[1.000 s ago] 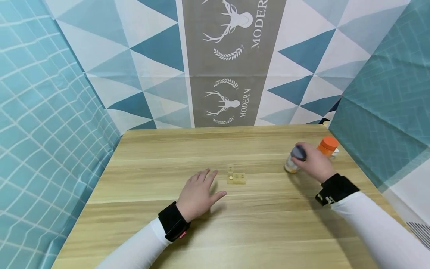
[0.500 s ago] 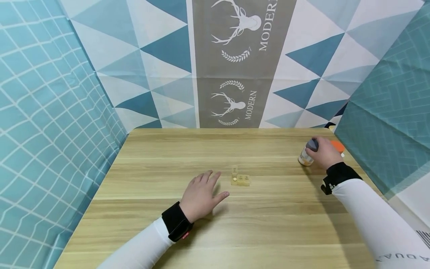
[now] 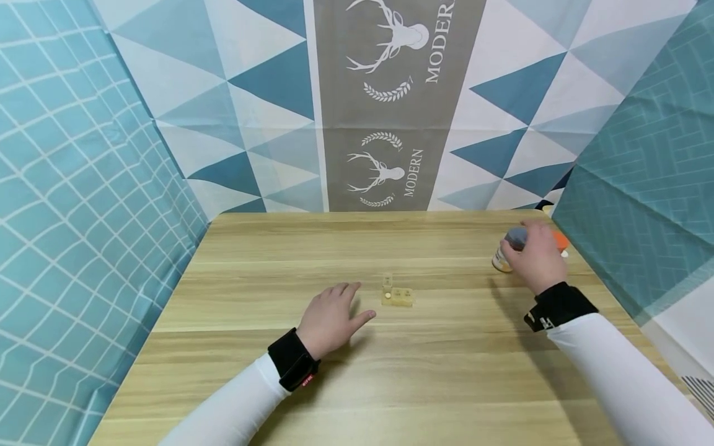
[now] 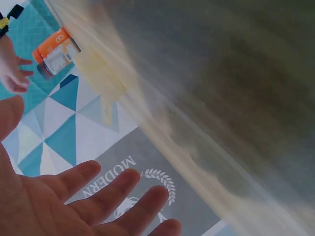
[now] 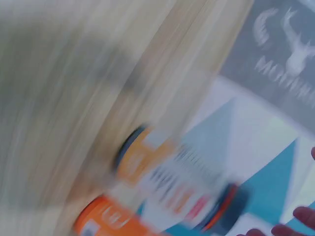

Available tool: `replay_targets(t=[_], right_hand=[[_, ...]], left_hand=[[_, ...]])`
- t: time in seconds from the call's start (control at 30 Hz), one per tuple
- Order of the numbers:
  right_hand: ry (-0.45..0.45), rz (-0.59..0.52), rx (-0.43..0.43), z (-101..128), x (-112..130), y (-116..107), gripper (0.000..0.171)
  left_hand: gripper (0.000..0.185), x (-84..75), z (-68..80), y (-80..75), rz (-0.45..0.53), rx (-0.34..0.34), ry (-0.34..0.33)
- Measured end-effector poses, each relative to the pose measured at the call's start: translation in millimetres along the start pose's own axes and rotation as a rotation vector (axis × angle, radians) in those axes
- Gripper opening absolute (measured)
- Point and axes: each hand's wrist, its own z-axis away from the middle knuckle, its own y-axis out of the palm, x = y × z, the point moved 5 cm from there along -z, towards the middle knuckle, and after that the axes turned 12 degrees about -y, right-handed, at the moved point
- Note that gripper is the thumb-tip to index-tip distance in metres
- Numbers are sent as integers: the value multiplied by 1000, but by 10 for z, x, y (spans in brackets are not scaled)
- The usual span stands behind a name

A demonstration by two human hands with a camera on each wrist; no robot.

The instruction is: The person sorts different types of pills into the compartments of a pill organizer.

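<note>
My left hand (image 3: 329, 319) is held low at mid-table, fingers spread and holding nothing, left of a small yellowish translucent pill box (image 3: 400, 297). One lid of that box is raised, and a round white tablet (image 3: 387, 296) sits in the uncovered compartment. At the right, a white-and-orange pill bottle (image 5: 172, 179) with a dark grey cap (image 3: 515, 238) stands upright on the table. My right hand (image 3: 538, 257) is beside and above the cap; both wrist views show its fingers (image 4: 19, 73) loosely extended and apart from the bottle.
A bottle with an orange cap (image 3: 560, 240) stands right behind my right hand, partly hidden. A small white item (image 3: 564, 254) shows beside it. The wooden table (image 3: 279, 248) meets patterned cloth walls at the back and sides.
The grey-capped bottle moved right and back in my right hand, next to the orange-capped one. The right fingers have since let go of its cap. My left hand stays about where it was.
</note>
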Motion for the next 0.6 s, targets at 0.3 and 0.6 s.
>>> replay_targets(t=[0.3, 0.6], right_hand=[[-407, -92, 291, 273, 1072, 661, 45], [-565, 12, 446, 323, 1522, 1232, 58]], left_hand=[[77, -136, -313, 78, 89, 99, -8], [86, -400, -572, 277, 54, 188, 20]])
